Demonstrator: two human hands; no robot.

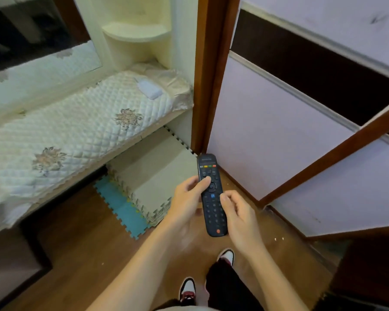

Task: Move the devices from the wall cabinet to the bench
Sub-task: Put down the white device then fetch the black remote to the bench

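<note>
A long black remote control with coloured buttons is held over the floor, buttons up, its top end pointing away from me. My left hand grips its left side with the thumb across the upper buttons. My right hand holds its right edge near the lower half. The bench, covered with a quilted white cloth with flower prints, runs along the left. A small white flat device lies on the bench's far end. The wall cabinet is not clearly in view.
A wooden door frame stands just beyond the remote, with pale sliding panels to its right. Beige and blue foam mats lie on the wooden floor under the bench. A cream corner shelf sits above the bench end. My shoes are below.
</note>
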